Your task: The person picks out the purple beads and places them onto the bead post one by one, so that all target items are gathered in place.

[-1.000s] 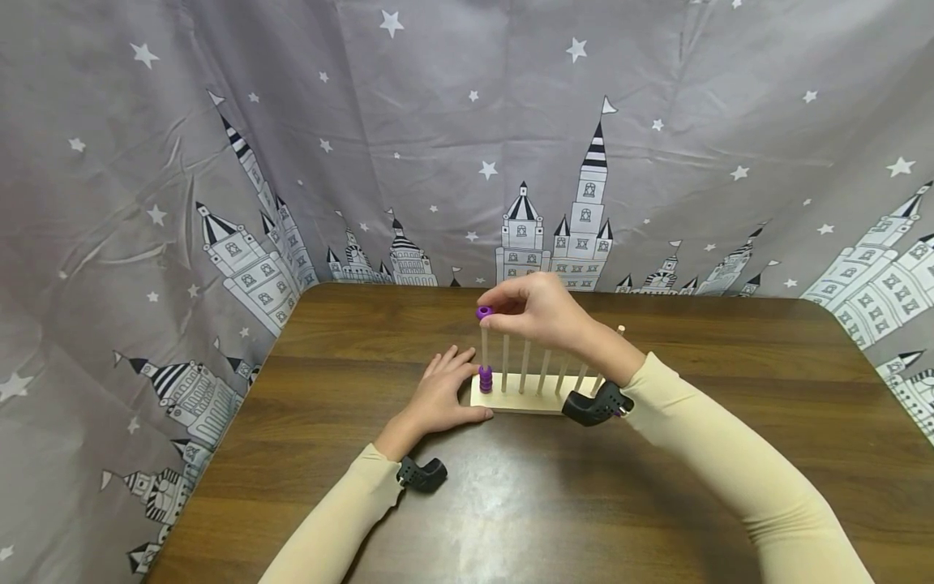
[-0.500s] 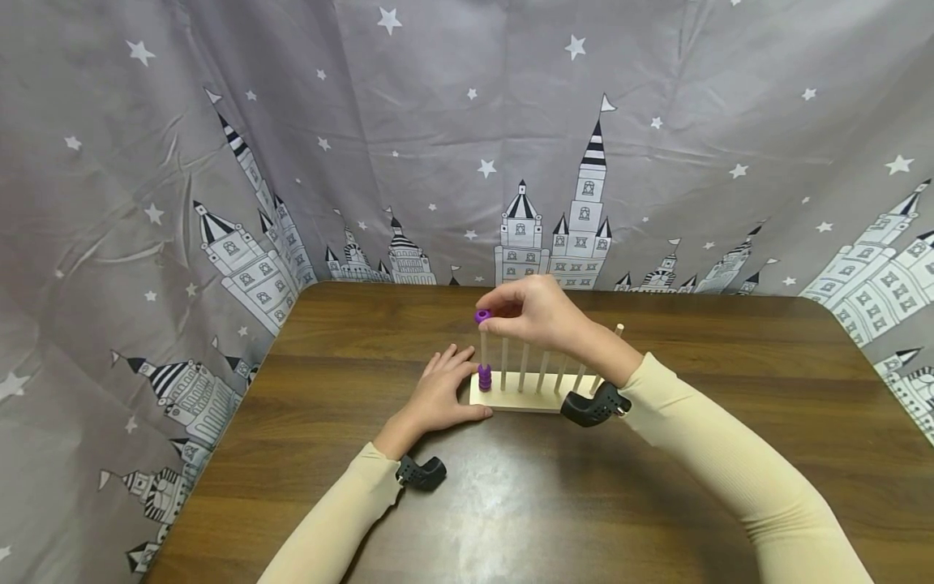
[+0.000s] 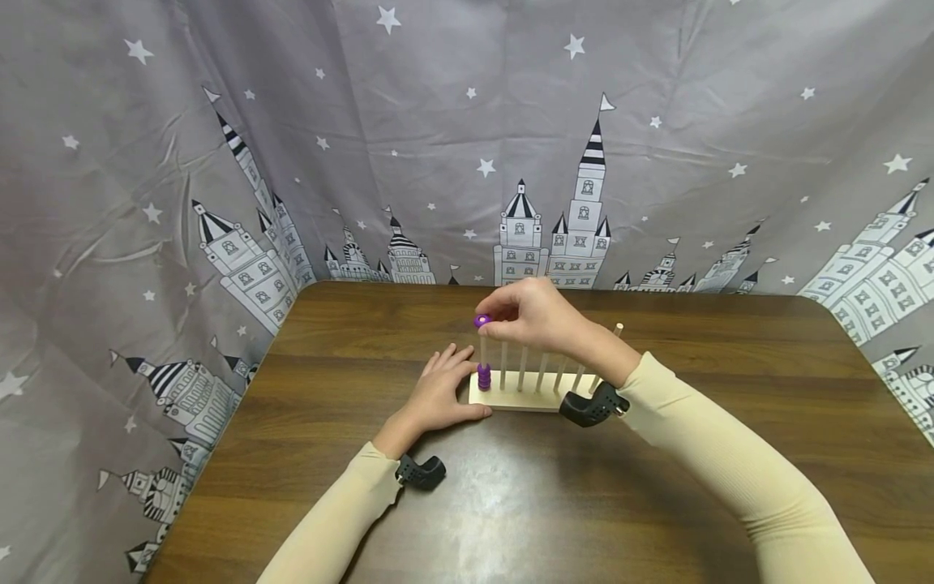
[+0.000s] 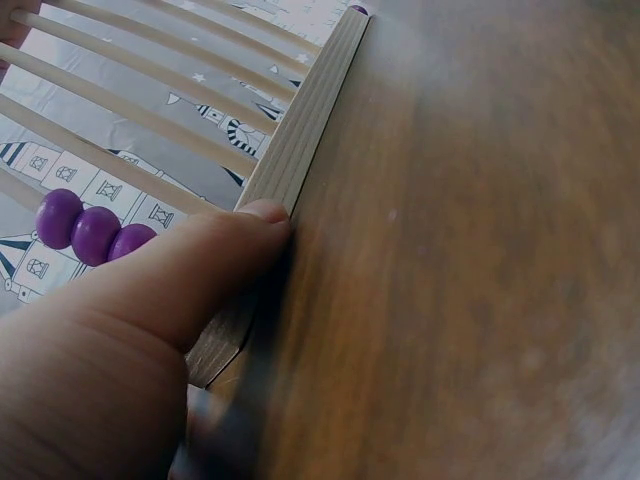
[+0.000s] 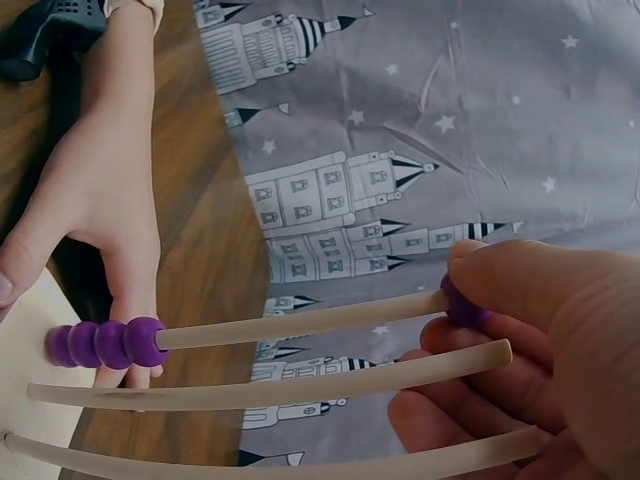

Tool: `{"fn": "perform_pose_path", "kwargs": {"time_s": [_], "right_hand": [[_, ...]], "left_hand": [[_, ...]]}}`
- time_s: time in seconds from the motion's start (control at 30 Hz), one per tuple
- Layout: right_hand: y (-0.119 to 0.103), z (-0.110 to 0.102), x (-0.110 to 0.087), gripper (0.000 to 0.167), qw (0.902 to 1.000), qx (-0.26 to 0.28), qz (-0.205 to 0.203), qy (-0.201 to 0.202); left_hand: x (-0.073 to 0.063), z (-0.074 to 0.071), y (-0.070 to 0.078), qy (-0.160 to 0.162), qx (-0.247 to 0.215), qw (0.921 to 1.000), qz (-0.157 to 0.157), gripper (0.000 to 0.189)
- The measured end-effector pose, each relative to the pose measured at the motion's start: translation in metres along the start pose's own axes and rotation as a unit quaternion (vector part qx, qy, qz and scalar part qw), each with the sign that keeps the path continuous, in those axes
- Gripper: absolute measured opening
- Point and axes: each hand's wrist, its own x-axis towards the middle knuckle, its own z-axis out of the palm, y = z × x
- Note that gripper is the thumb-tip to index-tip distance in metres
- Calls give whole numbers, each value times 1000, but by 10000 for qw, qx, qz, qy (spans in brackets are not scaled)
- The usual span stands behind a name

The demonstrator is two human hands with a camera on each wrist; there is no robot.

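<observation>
Head view: right hand (image 3: 536, 312) pinches purple bead (image 5: 462, 303) at top of leftmost peg (image 5: 300, 322)

Right hand: I record a narrow hold, thumb and fingertips gripping the purple bead. A pale peg tip shows within the bead's hole. The remaining fingers curl close to the tops of the neighbouring pegs.

Left hand (image 3: 438, 397): I find it wide, fingers extended on the table (image 3: 657, 503) towards the far side, thumb touching the near edge of the wooden base (image 3: 511, 402). I cannot tell whether the index finger touches the base's left end.

Fixture: the wooden base lies flat on the table, bearing a row of seven upright pegs from left to right. Four stacked beads (image 5: 112, 343) sit around the leftmost peg, down at the base, well apart from the pinched one.

Surroundings: I note a grey curtain (image 3: 438, 81) printed with stars and castles beyond the table's far edge.
</observation>
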Motion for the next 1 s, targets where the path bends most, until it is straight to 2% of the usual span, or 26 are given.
{"fn": "perform_pose_path", "kwargs": {"time_s": [0.63, 1.0], "right_hand": [[2, 0, 3, 18, 9991, -363, 26, -219], [1, -4, 2, 25, 9988, -271, 223, -329]], "left_hand": [[0, 0, 0, -16, 24, 10000, -5, 75], [1, 0, -1, -24, -5, 10000, -14, 75]]}}
